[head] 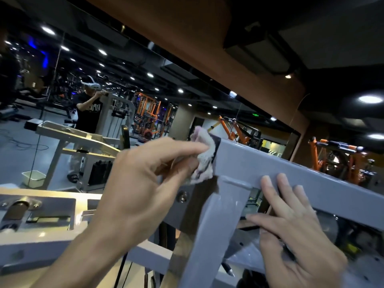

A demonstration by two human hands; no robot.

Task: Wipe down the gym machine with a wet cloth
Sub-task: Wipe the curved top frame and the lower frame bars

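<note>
Left hand pinched crumpled cloth against left end of grey frame bar; right hand lay flat, fingers straight, on bar further right.

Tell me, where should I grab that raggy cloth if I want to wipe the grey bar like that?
Grab the cloth by its bunched back half, coming from the left end of the grey bar, probably best. The left hand pinches it there, so the loose front part presses against the bar's end. The right hand rests with straight fingers on the bar.
</note>
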